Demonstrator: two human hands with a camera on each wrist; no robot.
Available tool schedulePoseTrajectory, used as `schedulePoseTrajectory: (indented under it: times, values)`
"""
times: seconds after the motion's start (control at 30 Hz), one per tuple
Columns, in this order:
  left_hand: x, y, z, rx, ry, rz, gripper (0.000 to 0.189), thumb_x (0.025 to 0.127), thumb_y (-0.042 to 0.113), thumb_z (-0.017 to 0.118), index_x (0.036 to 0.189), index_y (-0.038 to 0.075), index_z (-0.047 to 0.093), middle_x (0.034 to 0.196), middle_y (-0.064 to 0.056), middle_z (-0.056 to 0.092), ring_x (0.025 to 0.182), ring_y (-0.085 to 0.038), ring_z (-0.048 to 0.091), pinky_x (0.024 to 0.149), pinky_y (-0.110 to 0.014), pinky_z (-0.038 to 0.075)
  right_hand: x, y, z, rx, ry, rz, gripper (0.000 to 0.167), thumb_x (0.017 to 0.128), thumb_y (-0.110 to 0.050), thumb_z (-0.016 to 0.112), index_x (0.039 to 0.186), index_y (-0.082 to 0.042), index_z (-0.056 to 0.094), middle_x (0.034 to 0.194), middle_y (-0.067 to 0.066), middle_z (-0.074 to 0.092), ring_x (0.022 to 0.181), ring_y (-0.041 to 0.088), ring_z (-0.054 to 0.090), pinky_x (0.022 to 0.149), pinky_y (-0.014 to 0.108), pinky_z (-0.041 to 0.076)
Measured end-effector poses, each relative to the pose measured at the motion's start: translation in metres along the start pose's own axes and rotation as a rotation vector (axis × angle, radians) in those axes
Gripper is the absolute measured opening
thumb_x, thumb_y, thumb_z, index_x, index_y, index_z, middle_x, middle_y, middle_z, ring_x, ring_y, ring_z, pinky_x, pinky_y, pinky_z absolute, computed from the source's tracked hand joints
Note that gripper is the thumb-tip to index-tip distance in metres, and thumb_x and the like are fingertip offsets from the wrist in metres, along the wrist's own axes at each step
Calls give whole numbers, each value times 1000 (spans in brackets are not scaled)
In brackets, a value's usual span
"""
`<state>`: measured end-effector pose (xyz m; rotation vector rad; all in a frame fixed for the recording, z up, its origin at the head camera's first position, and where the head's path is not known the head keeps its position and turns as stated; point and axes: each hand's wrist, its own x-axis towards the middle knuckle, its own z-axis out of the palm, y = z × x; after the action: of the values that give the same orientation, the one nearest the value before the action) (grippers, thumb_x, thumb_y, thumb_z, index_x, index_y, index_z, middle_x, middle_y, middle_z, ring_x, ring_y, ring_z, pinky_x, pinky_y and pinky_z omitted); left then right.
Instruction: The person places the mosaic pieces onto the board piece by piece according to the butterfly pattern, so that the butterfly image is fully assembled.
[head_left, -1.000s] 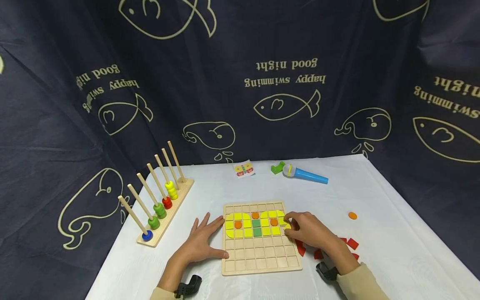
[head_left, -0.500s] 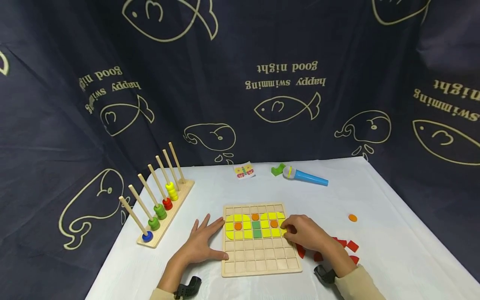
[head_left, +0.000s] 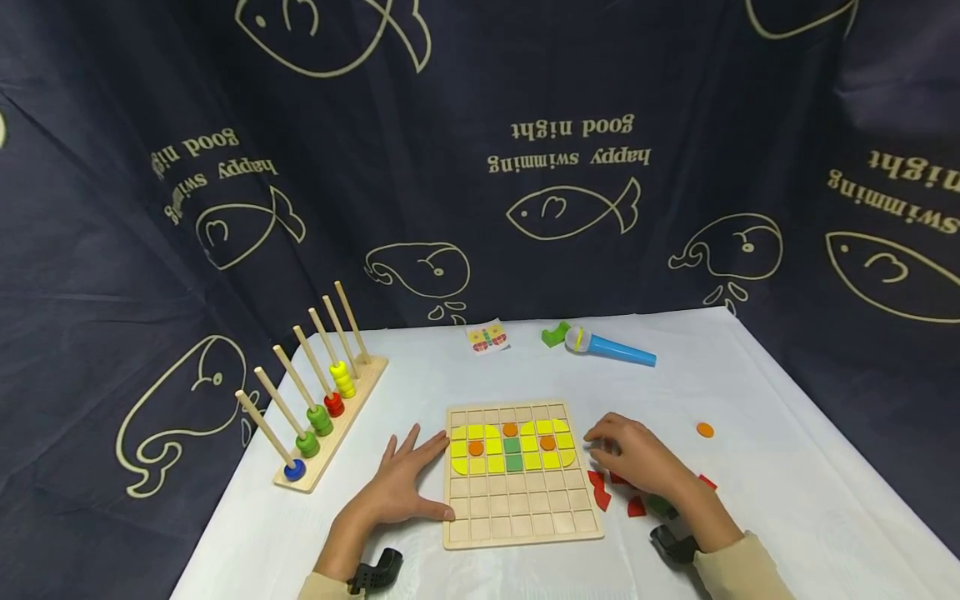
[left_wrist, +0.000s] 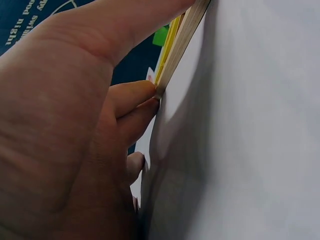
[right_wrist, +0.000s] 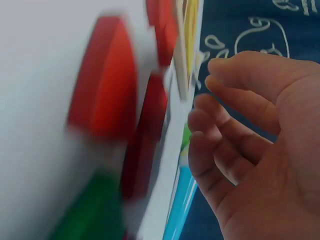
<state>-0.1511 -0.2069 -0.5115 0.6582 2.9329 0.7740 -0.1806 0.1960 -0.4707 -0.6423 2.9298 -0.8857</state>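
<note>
Your wooden board (head_left: pixel 519 506) with yellow, orange and green pieces (head_left: pixel 513 462) lies between your left hand (head_left: pixel 401 487), fingers spread wide and touching the board's edge, and your right hand (head_left: pixel 633 454), fingers loosely bent, empty

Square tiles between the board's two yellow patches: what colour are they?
Both square tiles are green; they show best in the head view.

The right hand (right_wrist: pixel 277 170), loosely curled, hangs near a wooden board (right_wrist: pixel 181 65) bearing yellow pieces (right_wrist: pixel 190 30), while blurred red blocks (right_wrist: pixel 107 80) and a green block (right_wrist: pixel 92 212) lie on the white bench (right_wrist: pixel 35 75), a blue handle (right_wrist: pixel 182 202) beyond and dark cloth (right_wrist: pixel 225 20) behind.
</note>
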Motion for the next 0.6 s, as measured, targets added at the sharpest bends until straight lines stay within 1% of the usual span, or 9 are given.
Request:
schedulePoseTrajectory:
  times: [0.13,0.23,0.33,0.43,0.53,0.6]
  values:
    - [1,2,-1,-1,-9,-2,116,55,74,76,149,18,39,153,6,32,145,-32,6,111,-59,-4,-8,16,-7,3,26,70,21,84,-19,73,105,-18,73,102,-8,58,86,15,53,77,32,51]
    - [2,3,-2,-10,-15,2,115,55,73,77,149,18,40,153,4,33,144,-34,7,110,-59,-4,-15,25,-13,10,9,113,23,84,-17,73,107,-17,72,102,-6,60,86,15,53,78,32,51]
    - [4,5,-3,-20,-20,5,115,55,73,77,148,17,40,152,3,34,144,-35,7,110,-61,-4,-22,29,-18,1,-11,133,24,82,-17,75,107,-18,72,98,-8,61,84,14,52,75,30,51]
    - [6,7,-4,-12,-18,-1,115,54,74,76,148,17,41,152,3,35,144,-37,8,108,-64,-4,-27,28,-20,4,-30,107,23,82,-17,76,105,-18,72,93,-9,60,81,14,52,70,27,50]
    - [8,10,-5,5,-13,-9,116,52,75,76,147,17,42,152,2,35,143,-40,9,105,-69,-4,-29,24,-18,21,-55,58,22,82,-18,75,104,-17,72,88,-10,59,77,14,52,65,24,48]
    - [11,13,-4,22,-14,-15,117,51,75,76,147,18,42,153,3,34,143,-40,9,104,-70,-5,-29,21,-16,25,-69,21,22,82,-17,75,104,-15,72,86,-11,58,75,13,52,63,24,47]
